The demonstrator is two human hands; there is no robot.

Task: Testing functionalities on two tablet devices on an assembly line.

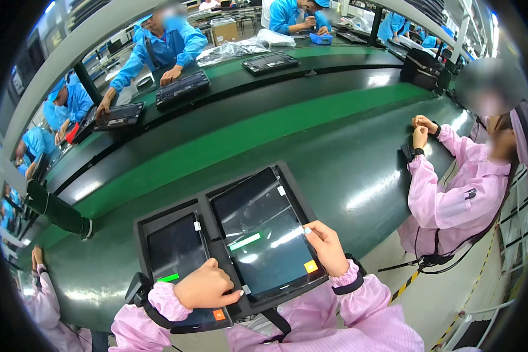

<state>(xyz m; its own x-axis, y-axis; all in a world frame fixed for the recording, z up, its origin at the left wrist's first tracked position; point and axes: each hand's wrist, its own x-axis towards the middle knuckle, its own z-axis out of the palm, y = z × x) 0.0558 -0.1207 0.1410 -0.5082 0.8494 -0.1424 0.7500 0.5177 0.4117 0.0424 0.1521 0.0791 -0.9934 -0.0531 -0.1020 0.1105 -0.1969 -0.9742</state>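
Two dark glossy display panels lie side by side in a black foam tray (139, 234) in front of me. The larger right display panel (264, 232) has a green strip, an orange sticker and white tabs. My left hand (205, 286) is curled over the left display panel (176, 249), its fingertips closed at the larger panel's lower left corner, beside a white tab. The undersides of those fingers are hidden. At the larger panel's right edge, my right hand (328, 249) pinches the rim, thumb on top. The left panel carries a green strip and an orange sticker too.
The tray rests on a long green worktable (358, 146). A co-worker in pink (452, 182) sits at the right, hands together. Beyond a raised black ledge, people in blue handle dark device housings (183, 90). A dark green cylinder (58, 208) stands at the left.
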